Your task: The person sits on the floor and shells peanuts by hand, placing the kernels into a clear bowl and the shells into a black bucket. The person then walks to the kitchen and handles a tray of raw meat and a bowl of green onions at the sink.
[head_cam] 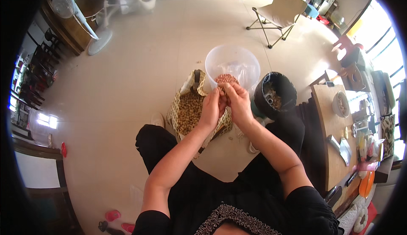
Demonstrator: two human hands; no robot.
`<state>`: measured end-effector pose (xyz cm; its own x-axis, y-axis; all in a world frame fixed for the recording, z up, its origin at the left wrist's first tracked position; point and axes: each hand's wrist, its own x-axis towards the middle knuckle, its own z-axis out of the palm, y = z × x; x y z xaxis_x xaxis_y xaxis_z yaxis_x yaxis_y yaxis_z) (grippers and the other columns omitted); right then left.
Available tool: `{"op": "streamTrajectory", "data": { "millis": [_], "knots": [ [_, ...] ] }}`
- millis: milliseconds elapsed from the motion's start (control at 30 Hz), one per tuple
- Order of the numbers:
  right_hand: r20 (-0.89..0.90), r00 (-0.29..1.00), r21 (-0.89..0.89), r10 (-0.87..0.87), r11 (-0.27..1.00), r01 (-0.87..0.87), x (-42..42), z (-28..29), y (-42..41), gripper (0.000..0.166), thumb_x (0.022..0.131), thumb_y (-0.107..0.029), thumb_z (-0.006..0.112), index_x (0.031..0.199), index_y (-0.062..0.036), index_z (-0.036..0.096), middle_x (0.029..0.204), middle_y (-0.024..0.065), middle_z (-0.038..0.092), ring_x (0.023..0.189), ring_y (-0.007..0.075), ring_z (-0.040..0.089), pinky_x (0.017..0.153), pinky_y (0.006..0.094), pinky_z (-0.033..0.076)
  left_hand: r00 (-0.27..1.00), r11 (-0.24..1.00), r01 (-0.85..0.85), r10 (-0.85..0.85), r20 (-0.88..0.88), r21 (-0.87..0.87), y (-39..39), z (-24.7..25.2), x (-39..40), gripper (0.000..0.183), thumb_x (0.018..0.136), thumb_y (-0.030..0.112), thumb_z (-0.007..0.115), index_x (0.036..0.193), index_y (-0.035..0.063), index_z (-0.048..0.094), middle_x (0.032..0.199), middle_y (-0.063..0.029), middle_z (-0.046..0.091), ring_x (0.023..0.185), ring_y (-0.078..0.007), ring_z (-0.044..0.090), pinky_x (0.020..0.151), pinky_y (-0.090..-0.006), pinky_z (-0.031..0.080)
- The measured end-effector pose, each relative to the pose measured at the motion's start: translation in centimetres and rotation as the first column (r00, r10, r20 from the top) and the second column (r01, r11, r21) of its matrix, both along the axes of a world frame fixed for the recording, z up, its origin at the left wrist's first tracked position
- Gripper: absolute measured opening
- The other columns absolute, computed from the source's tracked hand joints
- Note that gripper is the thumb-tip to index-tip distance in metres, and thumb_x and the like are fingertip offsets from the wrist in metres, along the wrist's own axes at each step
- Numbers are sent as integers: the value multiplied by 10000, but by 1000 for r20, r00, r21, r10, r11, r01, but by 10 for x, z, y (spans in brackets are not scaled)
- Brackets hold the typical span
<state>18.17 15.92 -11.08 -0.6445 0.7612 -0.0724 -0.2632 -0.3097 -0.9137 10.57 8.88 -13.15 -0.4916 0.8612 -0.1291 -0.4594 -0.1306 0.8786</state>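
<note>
My left hand (210, 108) and my right hand (237, 103) meet fingertip to fingertip, pinching a small brown peanut (222, 89), mostly hidden by the fingers. Just beyond them stands a translucent plastic tub (214, 60) holding a heap of reddish shelled peanut kernels (226, 78). Below my left hand, a patterned woven bag (173, 115) gapes around a load of unshelled peanuts (189, 111). To the right of my right hand is a black-lined bin (290, 90) with shells and scraps (274, 100) inside.
At right, a wooden table (321, 139) carries a cleaver (341, 147) and a bowl (341, 104). A folding chair (278, 11) stands ahead to the right, a pedestal fan (79, 19) ahead to the left. Pink slippers (113, 215) lie on the tiled floor at lower left.
</note>
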Motion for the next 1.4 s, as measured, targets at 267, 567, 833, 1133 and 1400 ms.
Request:
{"op": "streamTrajectory", "data": {
  "millis": [267, 567, 833, 1133, 1400],
  "knots": [
    [80, 993, 494, -89, 869, 38, 8, 11, 7, 145, 900, -94, 584, 939, 14, 672, 772, 39, 619, 693, 121, 592, 628, 249, 470, 945, 984, 151, -173, 277, 99, -4, 7, -10, 347, 1006, 364, 292, 818, 129, 466, 593, 26, 405, 435, -68, 306, 383, -198, 238],
    [145, 974, 673, -174, 739, 32, 17, 27, 12, 102, 863, -21, 588, 890, 31, 671, 823, 75, 607, 775, 135, 590, 718, 259, 465, 828, 979, 177, -202, 524, 97, -7, 2, -16, 275, 977, 268, 374, 872, 76, 541, 621, 4, 433, 445, -68, 315, 379, -199, 222],
    [260, 567, 884, -782, 429, 185, 82, 48, 108, 292, 870, -200, 611, 1123, -54, 607, 971, 137, 601, 733, 230, 612, 690, 315, 476, 810, 992, 111, -57, 584, -58, -7, -2, -17, 185, 851, 24, 423, 984, 57, 548, 656, -25, 452, 494, -83, 358, 397, -196, 256],
    [317, 946, 866, -71, 429, -258, 32, 10, 11, 692, 879, -385, 572, 1391, 2, 314, 1068, 201, 555, 1001, 329, 541, 893, 437, 406, 829, 897, 442, -405, 385, -7, -11, 11, 5, 211, 945, 256, 457, 1062, 98, 535, 696, 41, 454, 460, -25, 375, 370, -158, 271],
    [139, 970, 596, 198, 766, -241, 26, 4, -6, 589, 943, -314, 508, 1403, 2, 319, 1222, 168, 542, 1125, 258, 528, 957, 377, 409, 876, 931, 341, -265, 402, -130, -22, -17, -8, 214, 959, 243, 430, 956, 66, 549, 601, 44, 388, 422, -41, 332, 363, -176, 242]
  ]
}}
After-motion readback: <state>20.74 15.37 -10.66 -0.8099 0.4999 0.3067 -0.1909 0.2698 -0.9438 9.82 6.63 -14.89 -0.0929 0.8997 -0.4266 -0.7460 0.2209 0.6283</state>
